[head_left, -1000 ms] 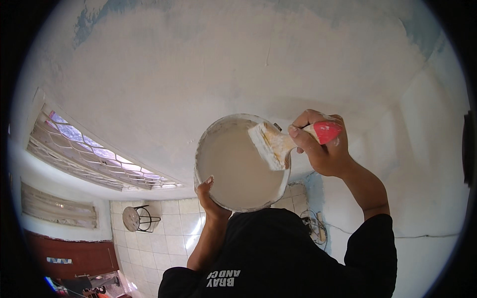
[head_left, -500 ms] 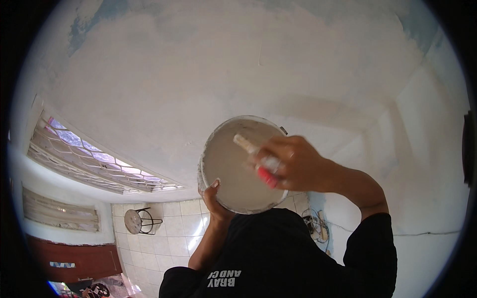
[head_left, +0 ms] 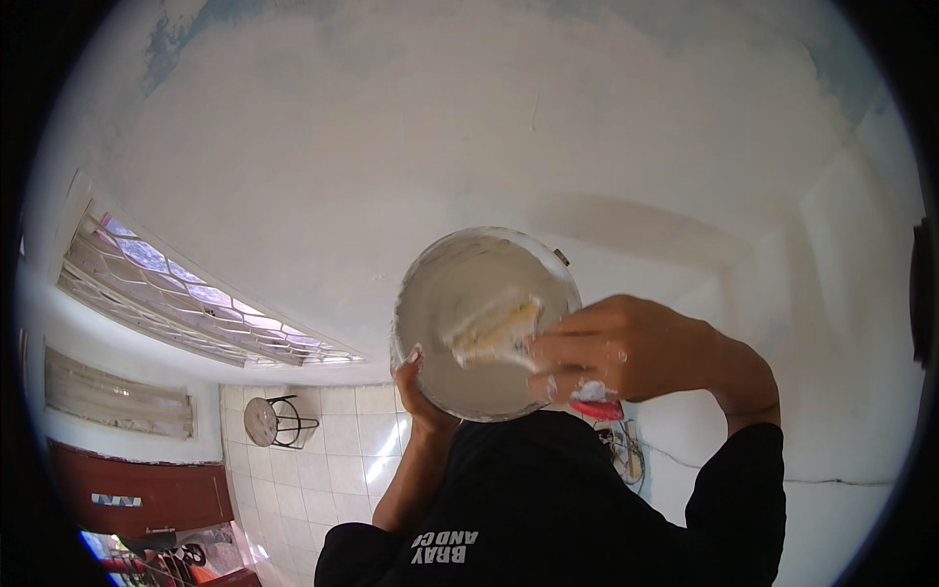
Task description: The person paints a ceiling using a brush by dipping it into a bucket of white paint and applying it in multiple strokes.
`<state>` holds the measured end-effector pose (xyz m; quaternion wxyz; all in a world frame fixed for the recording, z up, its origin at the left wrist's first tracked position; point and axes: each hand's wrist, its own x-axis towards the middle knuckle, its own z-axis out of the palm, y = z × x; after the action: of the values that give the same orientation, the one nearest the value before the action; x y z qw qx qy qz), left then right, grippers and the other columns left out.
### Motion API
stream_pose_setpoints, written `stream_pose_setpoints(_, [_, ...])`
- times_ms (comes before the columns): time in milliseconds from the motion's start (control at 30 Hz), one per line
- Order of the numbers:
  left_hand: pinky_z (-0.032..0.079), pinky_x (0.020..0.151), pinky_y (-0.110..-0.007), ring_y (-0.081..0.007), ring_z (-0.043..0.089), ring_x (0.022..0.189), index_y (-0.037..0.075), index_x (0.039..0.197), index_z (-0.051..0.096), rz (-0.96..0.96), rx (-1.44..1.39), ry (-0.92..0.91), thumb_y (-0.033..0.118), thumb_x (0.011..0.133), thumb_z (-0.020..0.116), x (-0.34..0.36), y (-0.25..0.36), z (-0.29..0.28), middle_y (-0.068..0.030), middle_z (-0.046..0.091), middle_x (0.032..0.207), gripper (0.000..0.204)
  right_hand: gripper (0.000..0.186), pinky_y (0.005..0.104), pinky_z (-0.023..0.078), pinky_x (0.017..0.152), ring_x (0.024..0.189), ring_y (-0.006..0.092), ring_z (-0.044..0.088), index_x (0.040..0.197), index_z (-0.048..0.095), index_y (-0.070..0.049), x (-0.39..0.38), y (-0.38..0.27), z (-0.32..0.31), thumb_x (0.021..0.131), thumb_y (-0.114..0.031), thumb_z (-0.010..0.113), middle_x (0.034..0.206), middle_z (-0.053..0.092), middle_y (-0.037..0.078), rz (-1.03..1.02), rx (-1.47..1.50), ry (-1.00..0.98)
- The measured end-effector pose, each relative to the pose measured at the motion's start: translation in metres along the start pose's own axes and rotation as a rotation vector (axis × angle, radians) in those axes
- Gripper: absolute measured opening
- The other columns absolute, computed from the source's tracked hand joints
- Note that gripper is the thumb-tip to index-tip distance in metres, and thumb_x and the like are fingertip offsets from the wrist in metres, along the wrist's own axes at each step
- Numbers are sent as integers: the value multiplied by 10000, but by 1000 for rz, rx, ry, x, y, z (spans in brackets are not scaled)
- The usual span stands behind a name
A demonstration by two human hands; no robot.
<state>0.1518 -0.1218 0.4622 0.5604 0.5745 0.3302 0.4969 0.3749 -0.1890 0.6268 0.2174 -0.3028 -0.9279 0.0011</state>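
Note:
My left hand [head_left: 425, 396] grips the near left side of a round bucket [head_left: 398, 323], its thumb over the rim. Thick off-white paint [head_left: 479, 269] lies inside, with ripples on its surface. Closed round a wide paintbrush [head_left: 501, 331], my right hand [head_left: 611, 350] is at the bucket's right rim. The brush's pale, paint-coated head is over the paint, blurred by motion; I cannot tell whether it touches. A red handle end [head_left: 599, 409] shows below the right hand. White smears mark its fingers.
A patchy white wall [head_left: 391, 127] with bluish areas stands in front. A grilled window [head_left: 196, 284] is at the left. Behind me are a round stool [head_left: 262, 421] on a tiled floor [head_left: 342, 440], a reddish-brown door [head_left: 147, 489] and a cable [head_left: 782, 477] at the right.
My right hand has moved right and slightly nearer me. The brush has turned, so its broad head now shows across the bucket. My left hand keeps its grip on the bucket.

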Motion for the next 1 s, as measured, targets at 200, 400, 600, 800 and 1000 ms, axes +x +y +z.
stream_pose_setpoints(200, [455, 835, -365, -241, 532, 1008, 10, 1142, 480, -194, -536, -12, 434, 852, 293, 6, 18, 19, -143, 542, 1101, 546, 164, 259, 522, 600, 759, 141, 590, 884, 665, -129, 5, 13, 12, 726, -99, 638, 799, 571, 13, 92, -57, -31])
stream_pose_setpoints(400, [483, 783, -359, -227, 566, 932, -28, 1103, 460, 23, -189, 18, 316, 852, 504, 6, 3, 15, -171, 550, 1063, 429, 168, 285, 523, 597, 710, 177, 614, 867, 671, -96, -11, 15, -4, 701, -104, 692, 850, 619, 56, 166, 263, -14])
stream_pose_setpoints(600, [499, 737, -341, -210, 586, 860, -50, 1089, 447, -33, -669, 68, 91, 784, 652, 3, 4, 20, -193, 559, 1026, 393, 236, 287, 528, 606, 739, 207, 639, 871, 659, -60, -14, 20, -12, 654, -111, 737, 879, 642, 97, 231, 196, 108])
stream_pose_setpoints(800, [466, 801, -344, -225, 553, 954, -25, 1116, 486, 149, 27, 112, 327, 846, 439, 0, -36, 2, -171, 547, 1075, 446, 165, 299, 524, 589, 720, 207, 624, 823, 648, -50, 0, 22, 7, 677, -99, 708, 893, 625, 101, 189, -32, 96])
stream_pose_setpoints(1000, [430, 844, -345, -237, 521, 1011, -3, 1149, 495, -114, -459, -24, 411, 818, 357, 3, 7, 15, -144, 541, 1093, 547, 190, 266, 517, 647, 765, 163, 600, 872, 668, -113, 5, 12, 38, 682, -115, 665, 805, 580, 32, 166, -90, 80])
